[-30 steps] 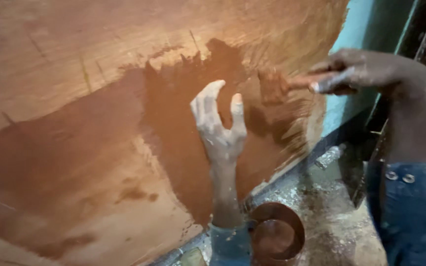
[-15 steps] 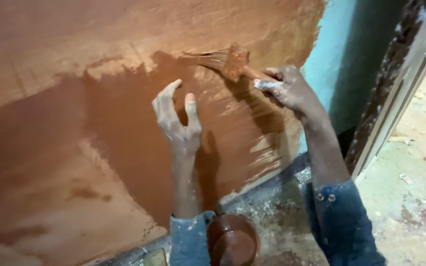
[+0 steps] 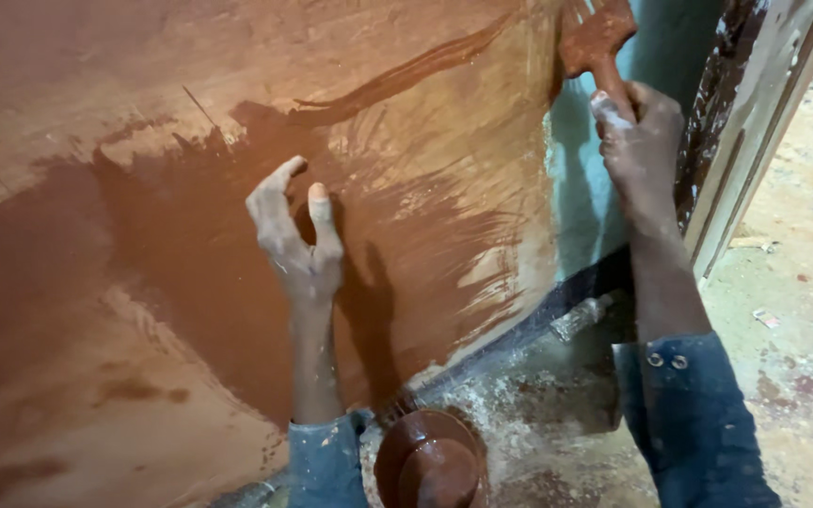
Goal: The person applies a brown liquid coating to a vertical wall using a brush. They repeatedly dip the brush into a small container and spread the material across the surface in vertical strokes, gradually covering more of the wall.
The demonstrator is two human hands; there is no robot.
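A large wooden panel (image 3: 143, 75) leans upright in front of me, its middle and lower part wet with dark reddish-brown stain. My left hand (image 3: 295, 246) presses flat against the stained area, fingers spread upward. My right hand (image 3: 640, 141) grips the handle of a stain-covered brush (image 3: 595, 38), raised to the panel's upper right edge. A fresh dark brush streak (image 3: 406, 75) runs diagonally up toward the brush.
A round brown bowl of stain (image 3: 430, 461) sits on the dusty floor below my left arm. A teal wall (image 3: 604, 198) stands behind the panel's right edge, and a paint-smeared wooden door frame (image 3: 755, 132) rises at right. Debris litters the sandy floor (image 3: 802, 357).
My right hand has swept the brush up and to the right, from the middle of the panel to its upper right edge, leaving a new streak. My left hand stays on the panel.
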